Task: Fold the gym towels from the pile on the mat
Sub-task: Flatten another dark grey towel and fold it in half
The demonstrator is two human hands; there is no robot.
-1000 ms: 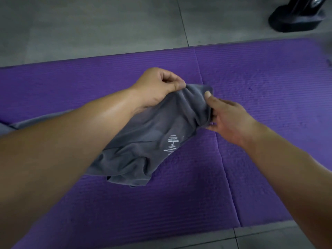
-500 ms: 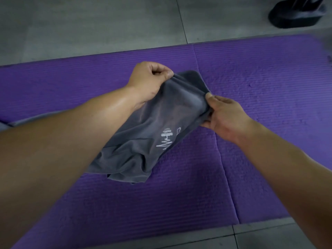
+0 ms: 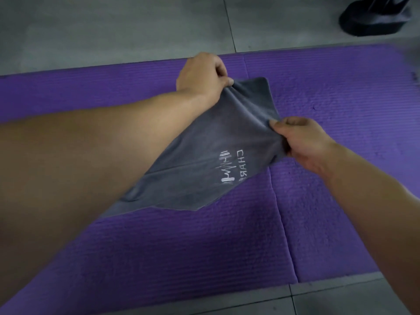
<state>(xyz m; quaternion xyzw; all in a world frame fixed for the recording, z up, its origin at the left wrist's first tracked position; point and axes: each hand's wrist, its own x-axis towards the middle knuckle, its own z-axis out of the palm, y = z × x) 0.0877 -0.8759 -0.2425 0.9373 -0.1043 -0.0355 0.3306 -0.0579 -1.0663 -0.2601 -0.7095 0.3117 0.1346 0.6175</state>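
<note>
- Since a second ago the left hand (image 3: 202,76) and right hand (image 3: 302,142) have drawn apart. The dark grey, soft-napped gym towel (image 3: 200,142), bunched up then, now stretches flatter between them and shows more of its print.
- White capital letters "CHAR" (image 3: 241,162) are printed on the towel, turned sideways. A further letter is cut off at the cloth's edge.
- Beside the letters is a white emblem (image 3: 225,169) that looks like a barbell on a jagged pulse line. It is blurred.
- Left hand: thumb and curled fingers pinch the towel's far edge, close to the far side of the mat.
- Right hand: curled fingers and thumb grip the towel's right edge, where the cloth is gathered into small folds.
- One towel is in view. It is matte, with a hemmed, rounded corner (image 3: 263,81) sticking out between the two hands.
- The towel hangs over the middle of the mat. Its near left part is hidden behind the bare left forearm (image 3: 91,160).
- The purple foam exercise mat (image 3: 341,92) is finely ribbed. One crease (image 3: 281,223) crosses it from far to near and passes under the towel; whether this joins two mats I cannot tell.
- The grey tiled floor (image 3: 113,26), with thin dark joints, shows beyond the mat and in front of it.
- One glossy black object (image 3: 375,19) stands on the floor at top right, cut off by the frame.
</note>
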